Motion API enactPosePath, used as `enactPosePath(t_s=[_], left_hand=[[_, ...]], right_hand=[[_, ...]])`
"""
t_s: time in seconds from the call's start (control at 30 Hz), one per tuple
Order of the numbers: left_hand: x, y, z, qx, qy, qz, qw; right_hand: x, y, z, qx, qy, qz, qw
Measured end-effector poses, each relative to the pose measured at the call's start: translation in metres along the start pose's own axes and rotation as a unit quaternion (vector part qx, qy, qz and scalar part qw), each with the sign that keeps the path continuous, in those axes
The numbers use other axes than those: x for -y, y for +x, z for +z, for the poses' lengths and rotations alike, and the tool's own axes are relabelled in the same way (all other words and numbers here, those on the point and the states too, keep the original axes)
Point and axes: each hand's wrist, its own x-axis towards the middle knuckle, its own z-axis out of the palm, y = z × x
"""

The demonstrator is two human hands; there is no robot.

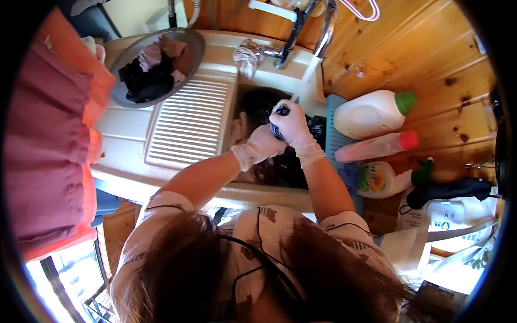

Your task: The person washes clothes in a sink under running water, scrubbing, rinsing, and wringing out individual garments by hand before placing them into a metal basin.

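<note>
Cloth (277,132): dark and patterned, bunched at the frame's centre, over the sink (269,196).
Left hand (263,144): gloved, curled round the cloth's lower part.
Right hand (294,125): gloved, closed on its upper end, by the falling water (306,81).
Rub: best done with short strokes, one hand steadying.
Folds: probably worth turning under the stream.
Splash: keeping low should contain it.
</note>
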Motion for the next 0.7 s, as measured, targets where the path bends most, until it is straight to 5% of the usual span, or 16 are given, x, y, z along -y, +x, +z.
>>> enactPosePath(t_s=[0.1,0.17,0.3,0.4,0.5,0.53,0.6,0.63,0.67,0.7], left_hand=[[-0.005,-0.009,-0.005,-0.036,0.176,0.047,0.983],[-0.002,-0.008,-0.009,-0.029,0.235,0.095,0.967],[0.009,-0.011,-0.012,-0.153,0.245,0.028,0.957],[0.019,-0.011,-0.029,-0.203,0.272,0.021,0.94],[0.0,-0.037,-0.073,-0.261,0.205,-0.032,0.943],[-0.002,-0.043,-0.096,-0.283,0.202,-0.052,0.936],[-0.004,-0.052,-0.155,-0.337,0.186,-0.099,0.918],[-0.002,-0.059,-0.183,-0.426,0.263,-0.046,0.865],[-0.026,-0.072,-0.207,-0.439,0.258,-0.106,0.854],[-0.025,-0.079,-0.234,-0.461,0.259,-0.014,0.849]], right_hand=[[-0.033,-0.006,0.023,-0.099,-0.024,0.016,0.995],[-0.049,-0.007,0.035,-0.144,0.068,0.07,0.985],[-0.04,-0.008,0.045,-0.17,0.294,0.139,0.93],[-0.026,0.003,0.047,-0.07,0.48,0.227,0.844],[-0.01,0.008,0.047,0.053,0.543,0.205,0.813],[-0.004,0.005,0.04,0.066,0.54,0.249,0.802],[-0.026,0.012,0.038,0.043,0.439,0.248,0.863],[-0.053,0.015,0.047,0.037,0.341,0.213,0.915],[-0.08,0.019,0.057,0.031,0.238,0.172,0.955],[-0.092,0.025,0.062,0.111,0.066,0.104,0.986]])
